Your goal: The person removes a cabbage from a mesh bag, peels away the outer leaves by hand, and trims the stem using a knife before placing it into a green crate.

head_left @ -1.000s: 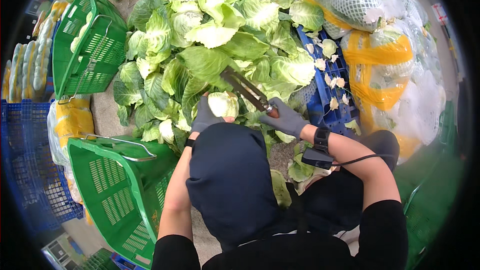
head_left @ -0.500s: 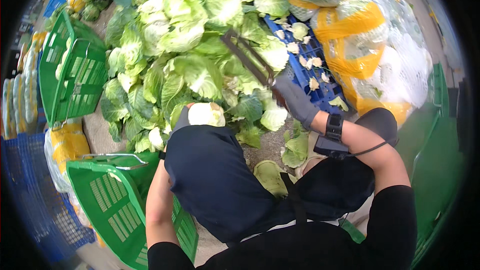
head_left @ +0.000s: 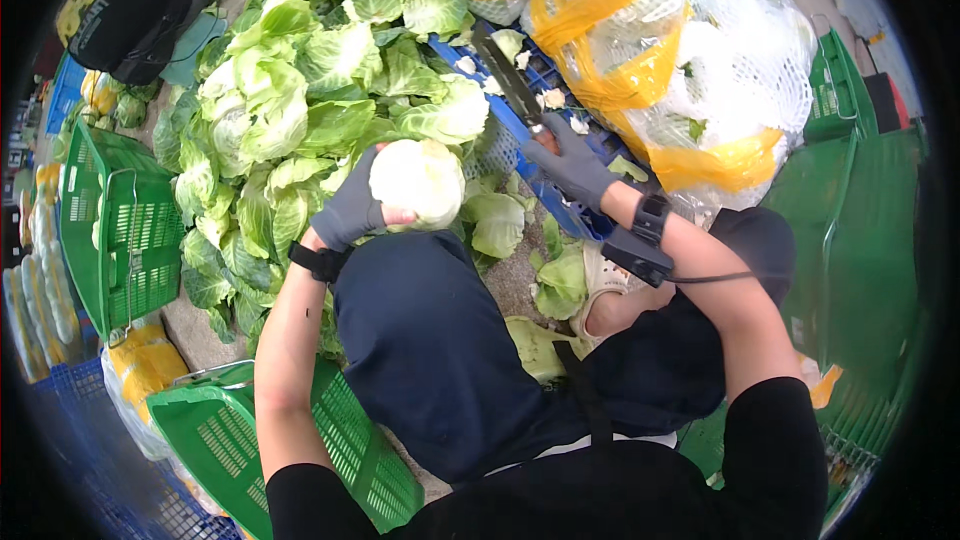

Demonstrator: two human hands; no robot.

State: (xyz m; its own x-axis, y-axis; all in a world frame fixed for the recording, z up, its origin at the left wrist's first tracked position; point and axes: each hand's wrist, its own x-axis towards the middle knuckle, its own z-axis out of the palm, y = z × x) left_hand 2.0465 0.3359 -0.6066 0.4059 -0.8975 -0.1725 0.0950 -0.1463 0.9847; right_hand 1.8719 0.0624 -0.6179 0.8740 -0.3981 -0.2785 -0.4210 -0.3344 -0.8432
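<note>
In a grey glove with bare fingertips, my left hand (head_left: 350, 208) grips a pale, trimmed cabbage (head_left: 420, 183) above my left knee. My right hand (head_left: 575, 168), gloved the same way, is closed around the handle of a knife (head_left: 510, 75). Its long dark blade points up and away to the left, apart from the cabbage, over a blue plastic crate (head_left: 520, 140) with cut stem bits on it. A heap of loose green cabbage leaves (head_left: 330, 60) lies in front of my hands, and more leaves (head_left: 500, 225) lie on the ground below the cabbage.
Green baskets (head_left: 130, 230) with wire handles stand at my left, another (head_left: 370, 440) by my left leg. Bagged cabbages in netting with yellow tape (head_left: 640, 60) are piled at the far right. Large green bins (head_left: 850, 230) line the right side. Another person (head_left: 140, 10) is at the far left.
My left hand has lifted the cabbage from behind my knee into plain view. My right hand has moved slightly left with the knife. The whole view has shifted.
</note>
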